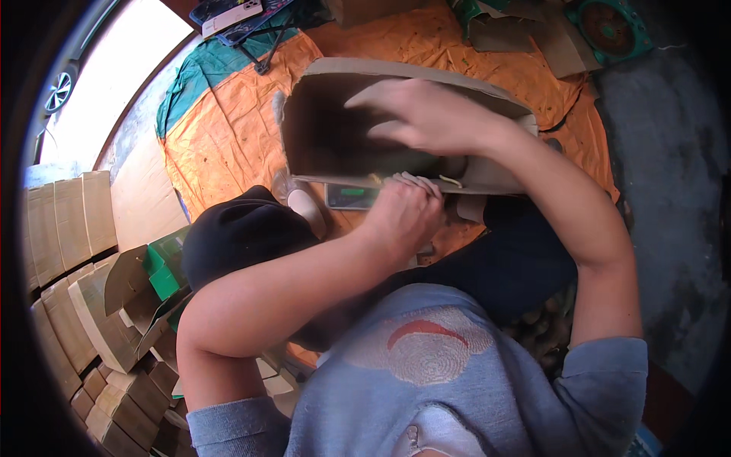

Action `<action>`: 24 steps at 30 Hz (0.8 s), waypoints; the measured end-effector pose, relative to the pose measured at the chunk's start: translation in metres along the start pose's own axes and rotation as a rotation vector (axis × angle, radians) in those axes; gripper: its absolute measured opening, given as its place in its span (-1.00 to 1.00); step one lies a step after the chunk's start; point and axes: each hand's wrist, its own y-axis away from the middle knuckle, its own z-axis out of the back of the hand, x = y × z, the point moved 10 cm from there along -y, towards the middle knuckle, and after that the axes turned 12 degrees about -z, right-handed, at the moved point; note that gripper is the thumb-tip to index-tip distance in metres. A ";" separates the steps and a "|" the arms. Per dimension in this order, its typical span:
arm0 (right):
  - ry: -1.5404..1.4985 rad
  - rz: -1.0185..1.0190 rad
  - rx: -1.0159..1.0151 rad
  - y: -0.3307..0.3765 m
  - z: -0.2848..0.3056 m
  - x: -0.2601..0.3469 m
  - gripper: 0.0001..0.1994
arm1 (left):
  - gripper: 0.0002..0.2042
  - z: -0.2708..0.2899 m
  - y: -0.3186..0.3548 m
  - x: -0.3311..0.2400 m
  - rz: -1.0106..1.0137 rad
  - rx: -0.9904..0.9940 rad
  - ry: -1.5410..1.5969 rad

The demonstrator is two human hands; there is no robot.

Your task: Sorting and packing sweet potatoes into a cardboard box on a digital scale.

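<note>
An open brown cardboard box lies in front of me, its dark inside facing my hands. My left hand is closed on the near edge of the box, fingers curled over the rim. Above the opening is my right hand, slightly blurred, its fingers apart and nothing visible in them. Beside my left hand, a short yellowish strip shows at the box's near edge. A flat scale with a green display is partly hidden under that edge. The bottom of the box is too dark to make out.
Wrinkled orange sheeting covers the floor, with green sheeting at the far left. Stacked cardboard boxes stand at left. A phone lies on a small stand at the back. A round green-framed object sits at far right.
</note>
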 end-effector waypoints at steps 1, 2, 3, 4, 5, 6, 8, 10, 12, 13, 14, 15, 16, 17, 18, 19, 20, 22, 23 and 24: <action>-0.041 -0.057 -0.077 0.021 0.033 0.003 -0.57 | -0.67 0.002 -0.001 0.001 -0.020 0.024 -0.002; -0.080 -0.116 -0.161 0.048 0.066 0.005 -0.57 | -0.67 0.004 -0.003 0.001 -0.046 0.047 -0.008; -0.023 -0.169 -0.320 0.078 0.100 0.006 -0.58 | -0.67 0.005 -0.002 0.003 -0.049 0.049 -0.011; 0.047 -0.228 -0.482 0.114 0.133 0.005 -0.58 | -0.69 0.008 -0.002 0.001 -0.093 0.046 -0.004; 0.010 -0.215 -0.646 0.155 0.162 -0.003 -0.61 | -0.70 0.010 0.000 -0.002 -0.134 0.050 0.001; -0.091 -0.275 -0.818 0.201 0.182 -0.021 -0.64 | -0.70 0.014 0.002 -0.001 -0.134 0.052 -0.003; -0.079 -0.442 -1.083 0.298 0.207 -0.057 -0.67 | -0.72 0.017 0.004 0.007 -0.061 0.151 0.026; -0.017 -0.637 -1.223 0.412 0.203 -0.113 -0.74 | -0.72 0.034 -0.002 0.023 0.043 0.106 -0.017; -0.035 -0.892 -1.255 0.541 0.157 -0.181 -0.85 | -0.83 0.067 -0.002 0.044 0.159 -0.097 -0.036; 0.008 -0.896 -1.241 0.588 0.123 -0.201 -0.89 | -0.78 0.075 0.000 0.062 0.195 -0.222 -0.001; 0.070 -1.032 -1.175 0.611 0.081 -0.213 -0.91 | -0.74 0.077 0.008 0.082 0.227 -0.262 0.024; 0.218 -1.151 -1.080 0.637 0.036 -0.217 -0.88 | -0.70 0.078 0.007 0.093 0.248 -0.066 -0.080; -0.099 -1.456 -1.060 0.682 -0.035 -0.241 -0.83 | -0.63 0.098 0.023 0.115 0.353 -0.294 0.064; -0.101 -1.357 -1.015 0.720 -0.100 -0.247 -0.80 | -0.61 0.100 0.026 0.131 0.407 -0.348 0.347; -0.713 -1.829 -0.869 0.787 -0.226 -0.260 -0.66 | -0.66 0.102 0.032 0.152 0.252 -0.432 0.140; -0.765 -1.644 -0.439 0.723 -0.284 -0.255 -0.57 | -0.70 0.106 0.070 0.185 0.410 -0.366 0.093; 0.069 -1.406 -0.199 0.765 -0.323 -0.230 -0.74 | -0.72 0.072 0.064 0.220 0.340 -0.431 0.113; -0.135 -1.378 0.142 0.651 -0.398 -0.175 -0.55 | -0.68 0.104 0.125 0.251 0.396 -0.316 -0.052; -0.111 -1.350 0.155 0.646 -0.413 -0.159 -0.50 | -0.66 0.102 0.128 0.260 0.442 -0.238 -0.075; -0.130 -1.395 0.150 0.665 -0.443 -0.152 -0.50 | -0.64 0.093 0.120 0.270 0.468 -0.159 -0.085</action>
